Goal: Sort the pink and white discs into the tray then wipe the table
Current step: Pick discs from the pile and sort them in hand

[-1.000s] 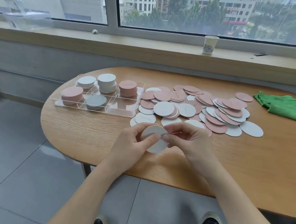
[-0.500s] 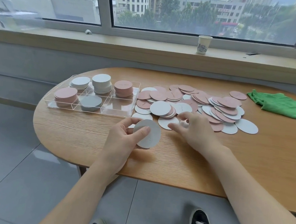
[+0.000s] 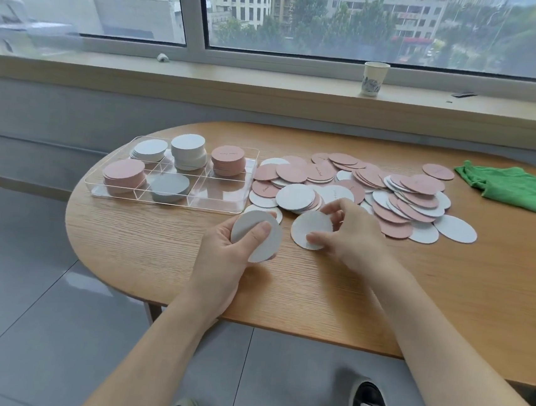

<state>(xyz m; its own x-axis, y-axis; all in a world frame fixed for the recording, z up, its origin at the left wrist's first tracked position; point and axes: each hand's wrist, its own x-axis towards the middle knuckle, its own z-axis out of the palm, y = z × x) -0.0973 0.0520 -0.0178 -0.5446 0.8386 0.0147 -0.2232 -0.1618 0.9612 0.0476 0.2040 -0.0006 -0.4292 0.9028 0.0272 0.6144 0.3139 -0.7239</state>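
My left hand [image 3: 226, 248] grips a small stack of white discs [image 3: 267, 248], thumb on top, just above the table's front part. My right hand [image 3: 351, 237] pinches another white disc [image 3: 307, 228] by its edge, lifting it off the table beside the pile. A loose pile of pink and white discs [image 3: 376, 190] spreads over the middle of the wooden table [image 3: 158, 241]. The clear divided tray [image 3: 224, 198] at the left holds stacks of white discs [image 3: 188, 149] and pink discs [image 3: 228, 159] in separate compartments.
A green cloth [image 3: 517, 187] lies crumpled at the table's far right. A paper cup [image 3: 374, 79] stands on the window sill behind. The table's rounded left edge drops to grey floor tiles; my shoes show below the front edge.
My hands came apart: the left kept the white stack near the front, while the right reached to the pile's near edge and picked up another white disc.
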